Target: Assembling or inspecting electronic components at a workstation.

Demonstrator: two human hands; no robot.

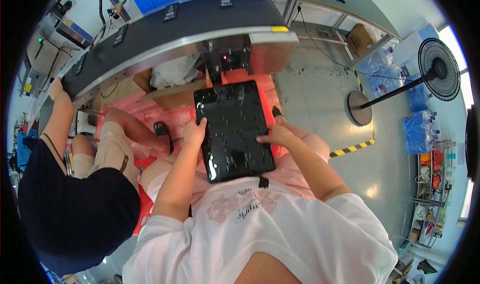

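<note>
A glossy black plastic tray (234,129) with shallow moulded shapes lies over my lap, its long side pointing away from me. My left hand (194,132) grips its left edge, thumb on top and the other fingers out of sight below. On the opposite edge my right hand (278,136) has hold of it in the same way. Something red (266,103) shows from beneath the tray along its right side. Whether the tray's hollows hold any parts is hard to make out through the glare.
Ahead runs a dark conveyor belt (195,26) carrying several flat black pieces (171,12). A co-worker (80,209) in dark clothing sits at my left, one hand at the belt. A standing fan (439,68), wrapped water bottles (420,131) and a shelf rack (431,199) are at right.
</note>
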